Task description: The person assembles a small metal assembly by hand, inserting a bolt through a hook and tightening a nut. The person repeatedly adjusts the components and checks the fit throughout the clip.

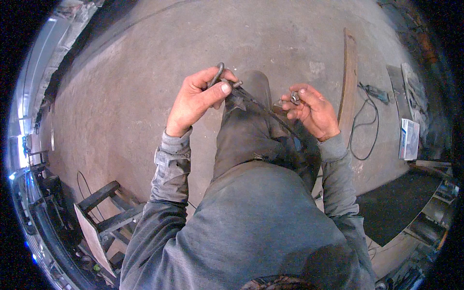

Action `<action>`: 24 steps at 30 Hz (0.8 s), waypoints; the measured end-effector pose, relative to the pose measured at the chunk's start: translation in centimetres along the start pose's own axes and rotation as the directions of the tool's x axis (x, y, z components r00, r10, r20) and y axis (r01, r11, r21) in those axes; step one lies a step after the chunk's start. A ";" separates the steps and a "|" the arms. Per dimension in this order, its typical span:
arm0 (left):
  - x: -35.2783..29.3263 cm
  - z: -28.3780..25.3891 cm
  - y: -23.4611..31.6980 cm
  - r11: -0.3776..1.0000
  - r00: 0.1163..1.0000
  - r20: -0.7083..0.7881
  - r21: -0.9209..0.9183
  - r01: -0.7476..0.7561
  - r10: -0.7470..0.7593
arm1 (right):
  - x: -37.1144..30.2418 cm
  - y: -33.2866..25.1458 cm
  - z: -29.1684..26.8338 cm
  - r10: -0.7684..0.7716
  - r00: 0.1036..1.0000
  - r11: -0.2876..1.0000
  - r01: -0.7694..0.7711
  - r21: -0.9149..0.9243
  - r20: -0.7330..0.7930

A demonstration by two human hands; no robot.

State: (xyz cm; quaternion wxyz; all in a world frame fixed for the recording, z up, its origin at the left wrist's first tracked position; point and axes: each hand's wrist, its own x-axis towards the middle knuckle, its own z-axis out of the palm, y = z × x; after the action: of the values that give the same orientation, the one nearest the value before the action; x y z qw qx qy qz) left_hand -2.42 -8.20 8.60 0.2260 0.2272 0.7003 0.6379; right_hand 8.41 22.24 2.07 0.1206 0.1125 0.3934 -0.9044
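Note:
My left hand [198, 99] is closed around a bent metal rod [221, 68], with thumb and fingers pinching it. The rod's rounded, hook-like end stands up above the fingers. From the same grip a thin dark bar [270, 113] slants down to the right, over my trouser leg. My right hand [315, 110] is half curled, palm up, to the right of the bar and apart from it. Between its thumb and fingers sits a small shiny metal nut [295, 97]. The fingers partly cover both held pieces.
A long wooden plank [348, 77] lies on the concrete floor at the right. Beyond it are a power tool [376, 93] with a looped cord [353, 128], a white-and-blue box [409, 139] and a black mat [401, 203]. A dark frame [116, 220] stands at lower left.

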 end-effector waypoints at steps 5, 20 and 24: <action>-0.1 0.0 0.0 1.000 1.000 -0.011 0.022 0.011 -0.011 | -0.4 -0.3 1.5 -0.034 0.990 0.996 0.022 -0.082 -0.137; 0.3 0.2 0.5 0.999 0.998 -0.046 0.035 0.031 -0.029 | -1.4 0.5 0.5 -0.049 0.996 0.999 0.049 -0.006 -0.071; 0.8 0.7 1.3 0.997 0.998 -0.029 0.064 0.052 -0.050 | -1.3 -0.5 1.5 -0.024 0.994 0.995 0.015 -0.095 -0.103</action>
State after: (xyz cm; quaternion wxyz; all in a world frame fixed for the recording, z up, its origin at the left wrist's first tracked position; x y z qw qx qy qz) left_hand -2.58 -7.10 9.81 0.2252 0.2077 0.7292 0.6119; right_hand 9.28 21.63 3.82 0.0963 0.1495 0.4426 -0.8789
